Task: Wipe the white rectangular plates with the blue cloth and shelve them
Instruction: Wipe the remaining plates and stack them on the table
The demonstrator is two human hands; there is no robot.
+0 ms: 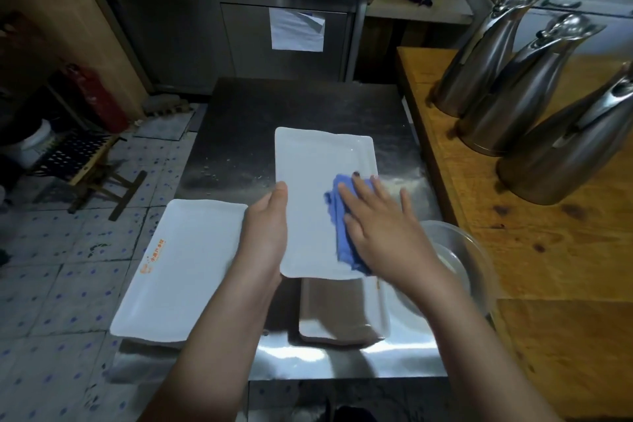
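Pressing the cloth (pixel 342 243) flat, the right hand (pixel 380 226) lies on the right half of the plate (pixel 315 161), fingers straight and spread wide, the tips reaching the plate's right rim. The left hand (pixel 265 226) grips the plate's left edge, thumb on top and the other fingers hidden under it. The plate runs lengthwise from near to far over the middle of the steel table (pixel 274 106); its near end overhangs a near plate (pixel 342 315) that lies in its shadow, and whether its far end rests on the table cannot be told. A left plate (pixel 185 271) sits just beside the left hand, its left side hanging past the table's left edge over the tiled floor. Bare steel shows beyond the plate's far end, up to the table's far edge. On the right a clear bowl (pixel 455 250) stands close under the right wrist, near the table's right edge. Past it is a higher wooden counter (pixel 548 250), where three steel jugs (pixel 513 86) stand in a row. Beyond the table's far edge is a steel cabinet (pixel 191 27) with a sheet of paper (pixel 296 29) on its door. To the far left on the floor are a stool (pixel 82 154) and a red extinguisher (pixel 99 96), well apart from the table.
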